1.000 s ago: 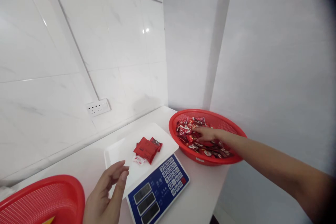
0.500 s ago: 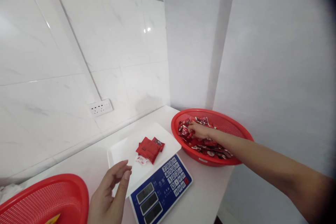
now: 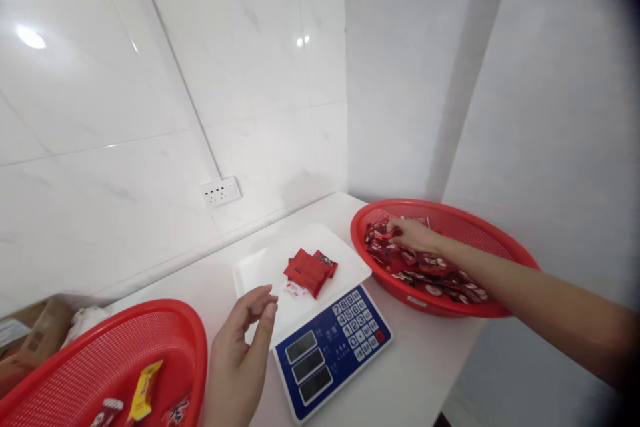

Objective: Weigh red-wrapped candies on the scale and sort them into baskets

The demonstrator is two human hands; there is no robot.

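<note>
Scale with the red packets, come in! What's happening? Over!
Right hand in right basket, among wrapped sweets; grip unclear. Left hand open, empty, by scale. Red packets on pan, nothing covering them.

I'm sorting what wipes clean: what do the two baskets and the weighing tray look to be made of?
Baskets: glossy red plastic, judging by moulded mesh walls and smooth rims.

Tray: probably smooth white plastic, from its soft sheen; coated metal is possible.

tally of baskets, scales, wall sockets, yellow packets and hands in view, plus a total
baskets: 2 (left basket, right basket)
scale: 1
wall socket: 1
yellow packet: 1
hands: 2 (left hand, right hand)
total: 7
</note>
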